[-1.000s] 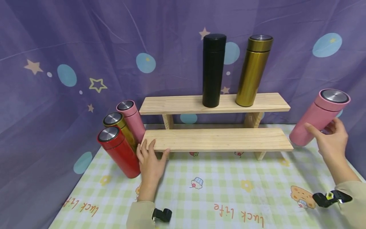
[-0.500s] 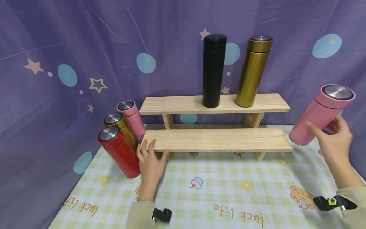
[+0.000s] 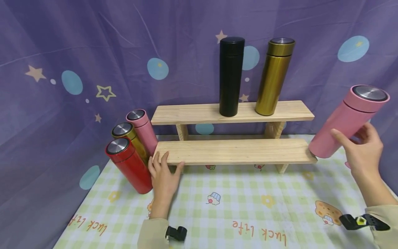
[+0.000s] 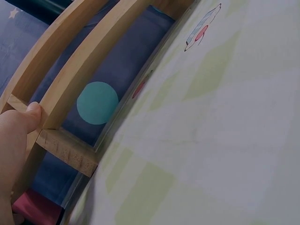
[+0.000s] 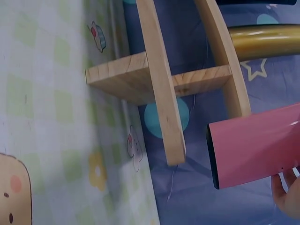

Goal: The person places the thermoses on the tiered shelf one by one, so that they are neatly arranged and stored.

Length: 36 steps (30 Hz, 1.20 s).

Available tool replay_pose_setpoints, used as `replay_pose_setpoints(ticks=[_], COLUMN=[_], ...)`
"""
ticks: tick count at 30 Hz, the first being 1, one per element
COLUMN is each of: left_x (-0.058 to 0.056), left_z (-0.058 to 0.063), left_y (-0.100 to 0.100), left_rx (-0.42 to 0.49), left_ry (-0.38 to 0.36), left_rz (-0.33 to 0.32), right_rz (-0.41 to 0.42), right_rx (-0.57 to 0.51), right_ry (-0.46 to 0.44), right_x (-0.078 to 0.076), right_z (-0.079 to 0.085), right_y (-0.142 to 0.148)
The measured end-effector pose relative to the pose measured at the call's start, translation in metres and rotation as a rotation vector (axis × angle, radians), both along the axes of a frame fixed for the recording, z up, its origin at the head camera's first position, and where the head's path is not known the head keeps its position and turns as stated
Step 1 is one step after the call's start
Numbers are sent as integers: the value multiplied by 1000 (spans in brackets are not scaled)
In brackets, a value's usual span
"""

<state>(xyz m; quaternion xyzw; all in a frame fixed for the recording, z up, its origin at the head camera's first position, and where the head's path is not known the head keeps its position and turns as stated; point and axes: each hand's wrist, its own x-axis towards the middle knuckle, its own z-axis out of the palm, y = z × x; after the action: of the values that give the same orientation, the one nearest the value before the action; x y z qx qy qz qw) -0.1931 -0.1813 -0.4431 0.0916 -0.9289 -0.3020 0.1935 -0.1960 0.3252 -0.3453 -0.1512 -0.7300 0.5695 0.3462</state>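
My right hand (image 3: 363, 152) grips a pink thermos (image 3: 345, 124) around its lower half, tilted, just off the right end of the two-step wooden shelf (image 3: 236, 152). In the right wrist view the thermos (image 5: 255, 145) hangs clear of the tablecloth, its dark base facing the shelf. My left hand (image 3: 164, 176) rests on the lower step's left front corner; the left wrist view has the thumb (image 4: 32, 115) against the wood. On the upper step stand a black thermos (image 3: 231, 77) and a gold thermos (image 3: 275, 77).
Left of the shelf stand a red thermos (image 3: 130, 166), a short gold thermos (image 3: 125, 131) and another pink thermos (image 3: 143, 129), close together beside my left hand. A checked tablecloth (image 3: 242, 207) covers the table. A purple curtain (image 3: 186, 34) hangs behind.
My right hand has lifted the pink thermos a little, tilting it further and bringing its base left, up to the lower step's right end. The left hand has stayed in place.
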Motion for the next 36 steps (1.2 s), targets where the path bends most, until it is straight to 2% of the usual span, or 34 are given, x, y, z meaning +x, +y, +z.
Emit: replay_pose_setpoints(ticks=[4, 9, 17, 31, 36], left_x=[0, 0, 0, -1, -1], left_z=[0, -1, -1, 0, 0], left_y=[-1, -1, 0, 0, 0], left_rx=[-2, -3, -6, -9, -11], left_ry=[0, -5, -11, 1, -4], left_rz=[1, 6, 8, 4, 6], right_rz=[32, 77, 180, 285, 317], right_rx=[3, 4, -112, -130, -154], right_ry=[15, 91, 177, 229, 215], right_x=[2, 3, 4, 0, -3], right_z=[2, 2, 7, 6, 4], right_y=[-5, -12, -29, -60, -70])
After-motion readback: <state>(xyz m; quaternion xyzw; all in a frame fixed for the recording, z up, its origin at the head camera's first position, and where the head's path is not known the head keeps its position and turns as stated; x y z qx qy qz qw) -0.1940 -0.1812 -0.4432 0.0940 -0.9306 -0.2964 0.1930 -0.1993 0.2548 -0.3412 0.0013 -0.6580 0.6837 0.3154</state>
